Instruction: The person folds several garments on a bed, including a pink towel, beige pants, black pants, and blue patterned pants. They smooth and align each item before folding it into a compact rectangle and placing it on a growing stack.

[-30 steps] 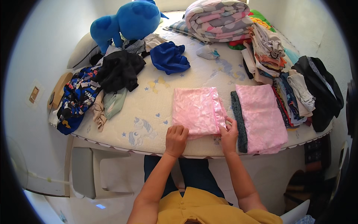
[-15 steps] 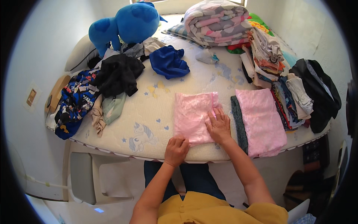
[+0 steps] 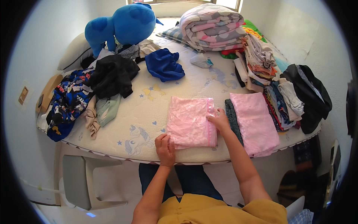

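Observation:
A shiny folded pink cloth (image 3: 188,123) with a trim band down its right side lies flat at the front middle of the bed. My left hand (image 3: 165,149) has its fingers curled at the near left corner of that cloth. At the right edge, my right hand (image 3: 220,121) pinches it, thumb on top and the other fingers partly hidden beside or under the edge. Just right of this hand lies a second folded pink cloth (image 3: 255,125), overlapping a dark grey-green folded cloth (image 3: 233,117).
The mattress (image 3: 149,112) holds loose clothes on the left, including a black garment (image 3: 113,76) and a royal blue garment (image 3: 164,65). A blue plush toy (image 3: 132,26), a rolled quilt (image 3: 212,28) and stacked folded clothes (image 3: 259,61) stand farther back. A grey chair (image 3: 76,181) is at lower left.
My right hand has slid from lying on the pink cloth to its right edge, thumb now on top. My left hand has turned at the near left corner. The whole view has shifted slightly.

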The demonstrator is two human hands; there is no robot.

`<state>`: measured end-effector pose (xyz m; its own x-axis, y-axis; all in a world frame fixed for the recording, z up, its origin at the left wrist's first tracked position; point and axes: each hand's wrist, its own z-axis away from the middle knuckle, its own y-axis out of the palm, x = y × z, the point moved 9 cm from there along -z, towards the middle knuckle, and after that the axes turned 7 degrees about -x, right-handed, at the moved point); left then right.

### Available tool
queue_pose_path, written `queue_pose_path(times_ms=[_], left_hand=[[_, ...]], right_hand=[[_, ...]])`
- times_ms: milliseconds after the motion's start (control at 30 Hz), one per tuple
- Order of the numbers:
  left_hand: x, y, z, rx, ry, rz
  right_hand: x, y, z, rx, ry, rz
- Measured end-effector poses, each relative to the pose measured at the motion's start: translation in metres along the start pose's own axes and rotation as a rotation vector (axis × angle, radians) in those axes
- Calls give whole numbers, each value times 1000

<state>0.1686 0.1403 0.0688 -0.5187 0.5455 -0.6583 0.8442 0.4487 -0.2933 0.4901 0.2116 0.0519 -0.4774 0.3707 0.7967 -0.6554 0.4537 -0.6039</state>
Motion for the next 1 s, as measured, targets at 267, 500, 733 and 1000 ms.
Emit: queue_pose_path(times_ms=[267,500,733,1000], left_hand=[[7,2,-2,-48,-23,26],[7,-2,-2,-61,-29,30],[7,-5,0,-34,-12,-10],[-1,10,1,4,-40,28]], right_hand=[[12,27,24,240,176,-691],[79,-43,13,355,-11,-923],[140,-216,-6,323,-189,-726],[-107,-296,-79,231,98,-392]])
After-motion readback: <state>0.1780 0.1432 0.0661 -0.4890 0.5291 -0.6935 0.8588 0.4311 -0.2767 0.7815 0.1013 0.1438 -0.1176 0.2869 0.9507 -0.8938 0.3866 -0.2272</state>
